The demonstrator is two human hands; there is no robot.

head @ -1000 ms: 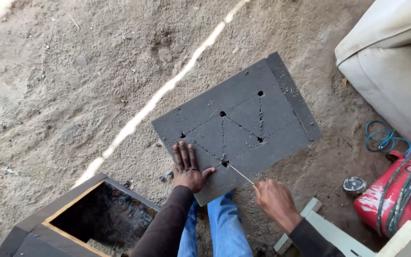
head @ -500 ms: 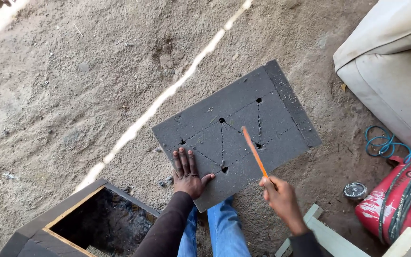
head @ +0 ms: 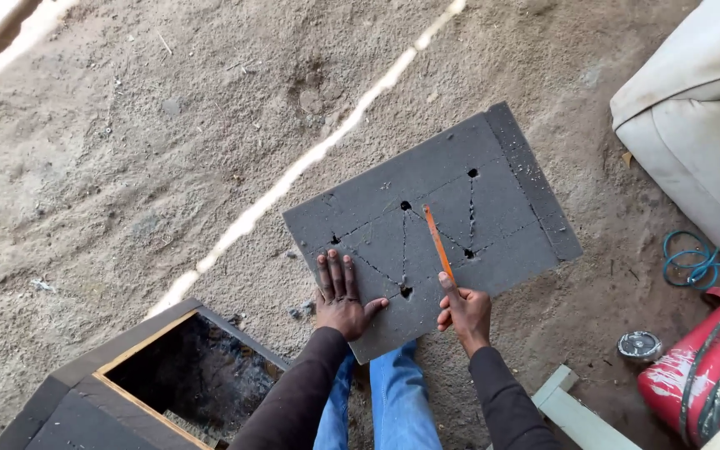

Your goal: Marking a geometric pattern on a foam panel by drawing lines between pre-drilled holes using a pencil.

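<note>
Since the earlier frames, the right hand (head: pixel 466 312) has swung the thin orange blade (head: pixel 438 243) up off the near edge of the grey board (head: pixel 427 225), so that it now lies along the scored lines toward the upper holes; the left hand (head: pixel 342 293) has stayed where it was. The board lies flat on the sandy ground (head: pixel 127 167), just ahead of the person's knees, with several punched holes joined by cut lines. Right-hand fingers are clenched around the near end of the blade; left-hand fingers are spread flat and released, pressing the near left corner of the board. Risk assessment: the blade looks thin and long, so a sideways load could bend or snap it. The left hand rests close to the cut lines, and a slip toward it could cause injury. Loose sand under the board gives uneven support, so the board could shift or crack between holes. An open dark box (head: pixel 168 379) sits just beside the left arm, and a red tank (head: pixel 702 375) lies well apart at right.
</note>
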